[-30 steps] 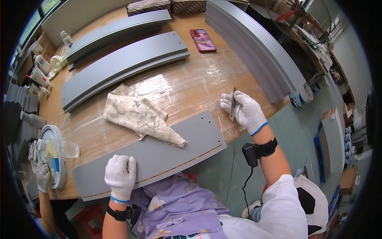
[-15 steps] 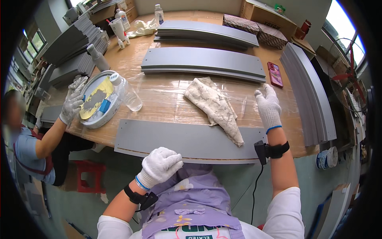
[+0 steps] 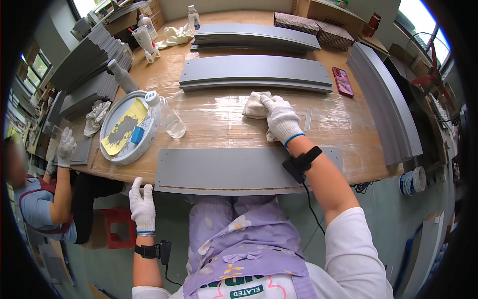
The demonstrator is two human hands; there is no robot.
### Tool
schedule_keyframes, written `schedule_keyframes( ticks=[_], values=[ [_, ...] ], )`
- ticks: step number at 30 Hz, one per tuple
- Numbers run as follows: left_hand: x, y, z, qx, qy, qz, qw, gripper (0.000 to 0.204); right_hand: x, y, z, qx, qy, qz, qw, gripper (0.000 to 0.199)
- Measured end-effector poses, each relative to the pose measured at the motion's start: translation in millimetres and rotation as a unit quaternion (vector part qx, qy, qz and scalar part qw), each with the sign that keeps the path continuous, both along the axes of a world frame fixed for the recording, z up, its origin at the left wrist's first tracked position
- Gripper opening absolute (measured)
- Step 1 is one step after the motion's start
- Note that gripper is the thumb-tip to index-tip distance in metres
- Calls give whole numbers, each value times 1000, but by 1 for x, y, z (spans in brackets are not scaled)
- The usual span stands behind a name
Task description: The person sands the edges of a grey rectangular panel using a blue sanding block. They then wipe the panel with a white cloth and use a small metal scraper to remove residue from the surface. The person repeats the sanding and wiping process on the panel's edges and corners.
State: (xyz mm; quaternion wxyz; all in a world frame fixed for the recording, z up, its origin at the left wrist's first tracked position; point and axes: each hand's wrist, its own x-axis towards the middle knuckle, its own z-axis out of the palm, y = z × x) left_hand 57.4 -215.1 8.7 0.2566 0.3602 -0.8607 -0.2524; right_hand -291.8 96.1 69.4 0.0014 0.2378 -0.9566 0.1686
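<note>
A grey flat panel [image 3: 224,169] lies along the near edge of the table, small holes at its ends and a brown line along its front edge. My right hand [image 3: 283,119], in a white knit glove, presses a bunched pale patterned cloth [image 3: 255,106] on the table beyond the panel; part of the cloth is hidden under the hand. Beside the panel's near left corner is my left hand [image 3: 143,208], gloved too, its fingers apart and nothing seen in them. Whether it touches the panel I cannot tell.
Grey panel stacks [image 3: 256,70] lie at the back, more at the right [image 3: 386,104]. A white tub [image 3: 144,155] bears a yellow sheet and blue block, beside a clear bottle [image 3: 172,119]. A red phone [image 3: 342,81] lies right. A co-worker's gloved hand [image 3: 66,148] is at left.
My right hand has come left onto the cloth, which is now bunched and off the panel. My left hand has moved left and its fingers have spread. The co-worker's hand has left the tub.
</note>
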Motion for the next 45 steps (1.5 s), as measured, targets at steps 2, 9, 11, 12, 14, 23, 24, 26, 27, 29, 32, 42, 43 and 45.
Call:
schedule_keyframes(
  ticks=[2,9,11,12,14,23,24,26,27,29,32,42,43,45],
  values=[
    [-3,-8,-6,130,22,15,991,44,10,14,16,-120,-14,-32,992,40],
    [-10,3,-10,396,88,-30,913,51,82,168,72,-561,-342,-44,752,49],
    [-11,6,-9,392,105,-46,913,50,86,202,56,-547,-345,-86,757,50],
    [-11,10,-7,398,110,-50,909,48,92,202,48,-418,-286,-154,848,51],
    [-9,17,-8,420,121,-75,896,46,102,195,29,-65,-138,-181,972,57],
    [-9,32,-6,423,83,-84,898,39,224,-70,-38,-160,10,290,943,27],
    [-17,20,-29,484,215,-89,844,40,246,-92,-37,-138,-57,339,929,23],
    [-11,7,-34,556,215,-131,792,40,271,-93,-17,-251,-291,355,852,29],
    [5,1,-27,565,194,-145,789,40,270,-90,3,-189,-348,347,850,34],
    [12,-16,-41,462,210,-110,855,37,265,-69,8,-276,-260,296,877,42],
    [-7,29,-2,69,143,-103,982,31,236,-47,17,-262,-1,225,939,44],
    [-105,139,23,-91,-24,-435,896,73,179,3,-26,21,43,128,991,62],
    [-109,136,15,-79,-87,-427,897,76,174,16,-20,-7,15,89,996,58],
    [-111,117,12,-119,-127,-400,900,77,153,58,-25,5,30,0,1000,60]
  ],
)
